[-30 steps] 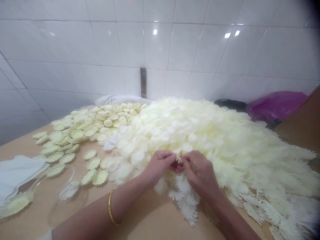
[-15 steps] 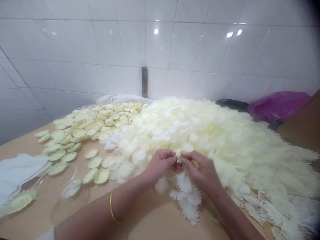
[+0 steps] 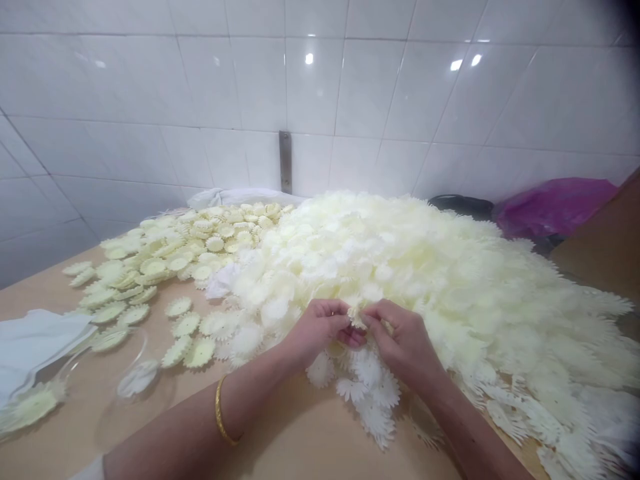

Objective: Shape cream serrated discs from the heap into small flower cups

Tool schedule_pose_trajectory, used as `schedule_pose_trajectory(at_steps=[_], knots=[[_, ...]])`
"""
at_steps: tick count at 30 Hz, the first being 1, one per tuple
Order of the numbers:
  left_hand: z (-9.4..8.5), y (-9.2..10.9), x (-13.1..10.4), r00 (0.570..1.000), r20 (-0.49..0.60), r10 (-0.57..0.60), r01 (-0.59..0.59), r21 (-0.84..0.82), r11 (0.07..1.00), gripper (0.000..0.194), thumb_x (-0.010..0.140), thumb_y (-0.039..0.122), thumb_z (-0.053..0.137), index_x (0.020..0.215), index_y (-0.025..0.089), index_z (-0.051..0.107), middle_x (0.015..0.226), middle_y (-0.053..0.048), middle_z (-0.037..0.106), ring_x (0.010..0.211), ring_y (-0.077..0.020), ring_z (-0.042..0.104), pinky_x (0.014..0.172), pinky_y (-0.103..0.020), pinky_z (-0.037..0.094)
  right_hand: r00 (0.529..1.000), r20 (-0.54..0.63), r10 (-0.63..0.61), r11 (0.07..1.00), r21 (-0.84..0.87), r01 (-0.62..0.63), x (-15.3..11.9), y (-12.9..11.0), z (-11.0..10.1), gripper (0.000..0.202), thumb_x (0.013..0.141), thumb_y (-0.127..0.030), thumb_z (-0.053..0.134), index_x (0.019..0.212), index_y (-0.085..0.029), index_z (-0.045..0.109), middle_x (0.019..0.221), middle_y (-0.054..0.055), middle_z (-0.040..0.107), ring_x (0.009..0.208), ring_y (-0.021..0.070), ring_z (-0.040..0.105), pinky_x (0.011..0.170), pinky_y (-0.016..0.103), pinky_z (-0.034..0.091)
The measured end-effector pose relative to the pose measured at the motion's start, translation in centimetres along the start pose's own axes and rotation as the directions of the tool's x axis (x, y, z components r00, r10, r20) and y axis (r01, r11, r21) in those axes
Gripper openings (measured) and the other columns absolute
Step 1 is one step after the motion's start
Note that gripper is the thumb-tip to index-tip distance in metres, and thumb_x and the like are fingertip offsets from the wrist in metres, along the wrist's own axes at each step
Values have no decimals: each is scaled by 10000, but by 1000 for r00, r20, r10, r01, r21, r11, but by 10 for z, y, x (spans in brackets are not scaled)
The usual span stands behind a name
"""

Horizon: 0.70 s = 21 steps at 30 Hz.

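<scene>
Between my hands is a small pale yellow fringed piece [image 3: 355, 316], pinched by the fingertips of both. My left hand [image 3: 320, 330] holds it from the left, a gold bangle on that wrist. From the right, the thumb and index finger of my right hand [image 3: 399, 333] grip it. Behind them rises a large heap of pale, thin flower-shaped pieces [image 3: 400, 247]. Several white petal pieces [image 3: 373, 390] lie just below my hands. At the left is a pile of thicker yellow scalloped discs [image 3: 165, 257].
The wooden table [image 3: 280, 440] runs up to a white tiled wall with a metal bracket [image 3: 285, 162]. White sheets [image 3: 40, 343] and a clear round item with a white piece [image 3: 137, 379] lie left. A purple bag [image 3: 557, 207] and a black item [image 3: 463, 206] sit back right.
The small piece between my fingertips shows more of its fringed edge than before. The whole view has shifted slightly, while my hands stay nearly in place.
</scene>
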<state>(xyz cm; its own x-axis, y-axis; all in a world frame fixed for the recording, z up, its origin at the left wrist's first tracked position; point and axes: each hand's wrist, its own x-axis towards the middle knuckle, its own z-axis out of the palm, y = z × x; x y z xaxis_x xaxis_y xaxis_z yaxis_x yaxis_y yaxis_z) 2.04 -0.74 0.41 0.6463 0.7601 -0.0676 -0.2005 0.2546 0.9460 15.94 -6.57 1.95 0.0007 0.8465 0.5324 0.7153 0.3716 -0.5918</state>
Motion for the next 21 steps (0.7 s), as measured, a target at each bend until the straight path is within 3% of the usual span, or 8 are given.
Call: schedule_pose_trajectory(at_steps=[7, 14, 21], knots=[[1, -1, 0, 1000, 4, -9, 9, -27, 1000, 187, 626, 224, 659, 594, 124, 504, 557, -54, 622, 596, -177, 631, 664, -334, 500, 997, -28, -68, 991, -117, 64, 0, 0, 4, 193, 801, -158, 409, 629, -172, 494, 591, 13, 514, 576, 136, 477, 520, 237, 351], [1, 0, -1, 1000, 12, 17, -17, -24, 1000, 130, 657, 213, 625, 614, 115, 553, 609, -74, 644, 609, -173, 628, 686, -341, 497, 999, -31, -42, 987, -156, 37, -1, -1, 5, 193, 807, -162, 390, 631, -176, 469, 583, 10, 497, 560, 134, 466, 513, 238, 338], [2, 3, -4, 999, -19, 44, -43, 88, 995, 275, 703, 369, 599, 707, 95, 619, 631, -81, 636, 599, -155, 610, 646, -303, 497, 995, -41, -90, 976, -200, 80, -2, 0, 8, 179, 785, -134, 364, 628, -179, 440, 576, 11, 487, 554, 135, 456, 504, 240, 328]])
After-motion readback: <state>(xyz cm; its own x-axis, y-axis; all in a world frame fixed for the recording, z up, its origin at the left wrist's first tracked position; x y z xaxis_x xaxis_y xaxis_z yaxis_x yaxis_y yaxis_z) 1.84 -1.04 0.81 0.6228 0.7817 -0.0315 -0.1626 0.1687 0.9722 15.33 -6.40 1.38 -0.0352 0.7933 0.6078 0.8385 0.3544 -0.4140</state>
